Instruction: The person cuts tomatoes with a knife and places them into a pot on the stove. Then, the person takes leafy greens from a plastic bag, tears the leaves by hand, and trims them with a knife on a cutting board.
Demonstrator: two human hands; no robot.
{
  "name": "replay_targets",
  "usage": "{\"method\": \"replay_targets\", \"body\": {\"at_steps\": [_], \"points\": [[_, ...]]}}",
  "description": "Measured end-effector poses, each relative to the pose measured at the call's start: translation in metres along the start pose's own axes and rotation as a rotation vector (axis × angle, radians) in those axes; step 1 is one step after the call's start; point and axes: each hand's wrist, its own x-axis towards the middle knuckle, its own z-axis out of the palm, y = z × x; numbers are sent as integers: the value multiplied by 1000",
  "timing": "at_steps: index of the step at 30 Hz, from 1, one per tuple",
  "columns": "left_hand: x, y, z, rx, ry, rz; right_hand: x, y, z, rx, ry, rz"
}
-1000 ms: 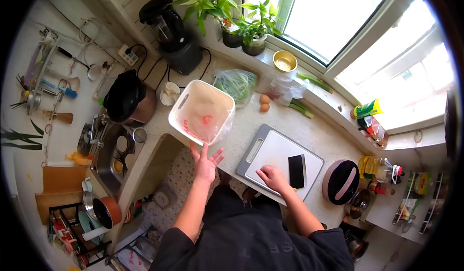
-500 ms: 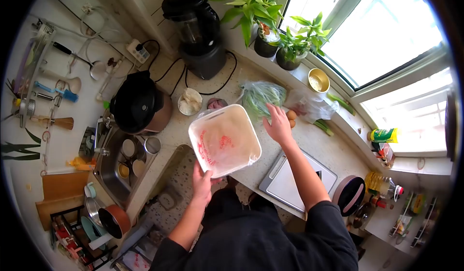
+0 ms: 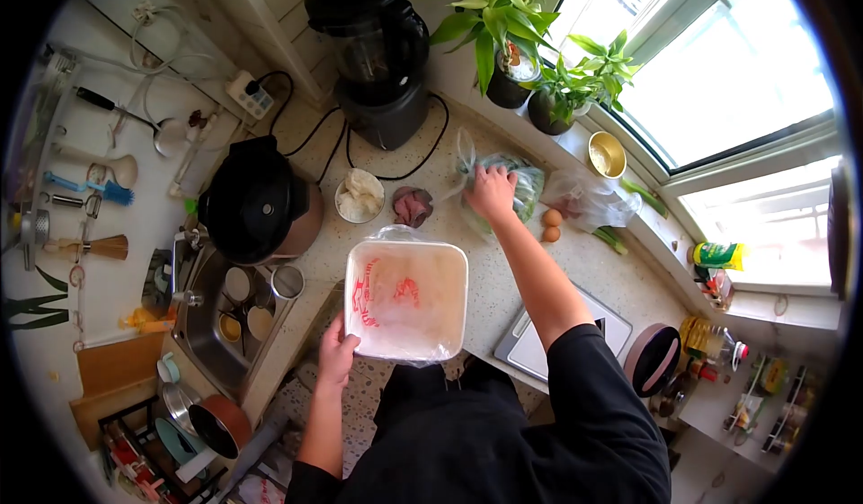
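Note:
My left hand (image 3: 338, 353) is closed on the left rim of a white square bin (image 3: 409, 302), held up at the counter's front edge. A clear plastic bag with red print lines the bin, and no contents show inside. My right hand (image 3: 492, 191) reaches across the counter, its fingers curled onto a clear plastic bag of green vegetables (image 3: 529, 189). The fingertips are partly hidden against the bag. Two brown eggs (image 3: 551, 225) lie just right of that bag. To its left are a piece of raw meat (image 3: 412, 206) and a bowl of pale, doughy-looking food (image 3: 360, 196).
At the left stand a black pressure cooker (image 3: 256, 203) and a sink (image 3: 209, 324) with dishes. A blender (image 3: 378, 63) is at the back. Potted plants (image 3: 550, 108) and a gold bowl (image 3: 607, 154) line the sill. A silver flat board-like item (image 3: 557, 338) lies near the front right.
My right hand has moved forward and left onto the bag of vegetables. The bin has come down, nearer my body, and the meat behind it shows fully.

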Motion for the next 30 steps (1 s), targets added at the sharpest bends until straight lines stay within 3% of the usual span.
{"method": "replay_targets", "body": {"at_steps": [4,9,12,14,20,22,24,30], "points": [[5,2,-2,19,-17,2,-14,25,3,120,64,25],[19,8,8,27,-78,7,-69,71,-30,357,317,49],[31,9,21,31,-138,25,-116,106,-51,522,301,154],[42,13,39,42,-169,40,-152,130,-48,874,384,318],[81,36,110,108,-244,-45,-268,149,-89,1182,488,548],[118,21,125,166,-302,70,-301,148,-87,1104,493,570],[123,46,161,165,-257,-7,-327,149,-84,985,529,516],[179,66,215,229,-298,43,-386,161,-72,897,539,513]]}}
